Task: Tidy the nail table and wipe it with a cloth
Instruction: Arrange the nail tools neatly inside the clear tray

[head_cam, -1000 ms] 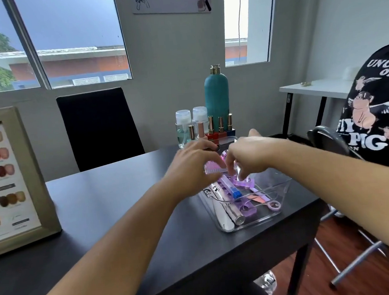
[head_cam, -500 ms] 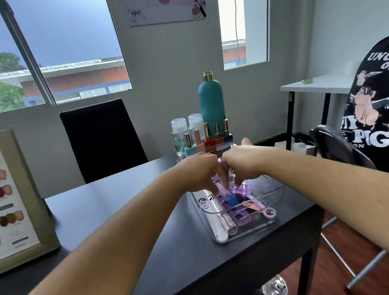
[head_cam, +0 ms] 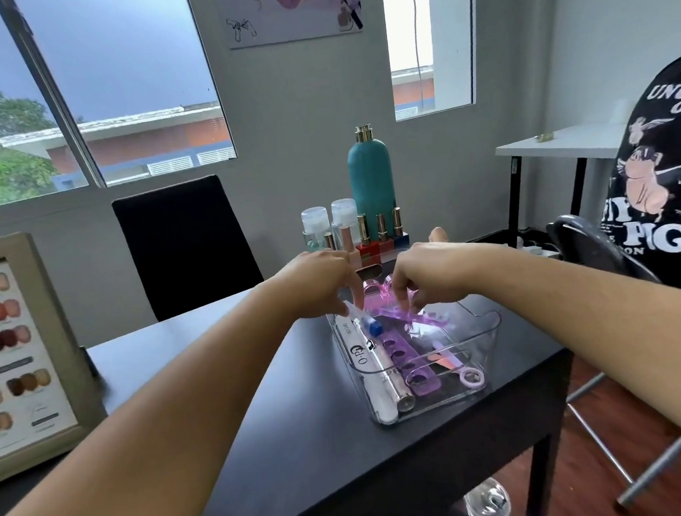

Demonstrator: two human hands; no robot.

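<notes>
Black nail table (head_cam: 260,404), clear tray (head_cam: 434,406) of nail tools near right edge

My table (head_cam: 260,404) is black, and so is the chair (head_cam: 185,244) behind it. The tray (head_cam: 492,352) is clear. In it lie a lilac separator (head_cam: 402,358), a see-through violet separator (head_cam: 416,321), a white file (head_cam: 357,353) with black lettering and a blue cap (head_cam: 375,328). The tall bottle (head_cam: 370,183) is teal with a gold top. The beige frame (head_cam: 45,318) shows rows of brown, red and pink swatches.
</notes>
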